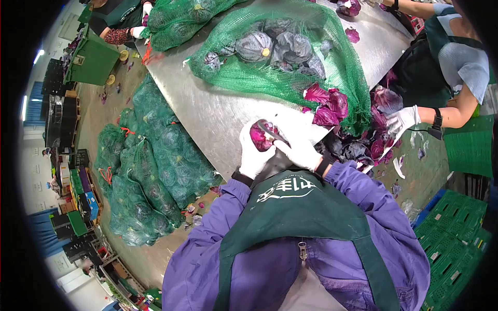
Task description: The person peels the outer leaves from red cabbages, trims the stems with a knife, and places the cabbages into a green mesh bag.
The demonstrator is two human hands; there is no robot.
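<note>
A small red cabbage rests in my left hand, which wears a white glove and has its fingers wrapped round the cabbage's left side. My right hand, also gloved, is closed round a knife; its dark blade lies against the pale part of the cabbage. Both hands are close together over the near edge of the metal table. Beyond them a green net bag holds several dark cabbages. Loose purple leaves lie at its right end.
Filled green net bags lie on the floor at left. A co-worker's gloved hand is over the leaf pile at right. Another person's gloved hand is upper left. Green crates stand lower right.
</note>
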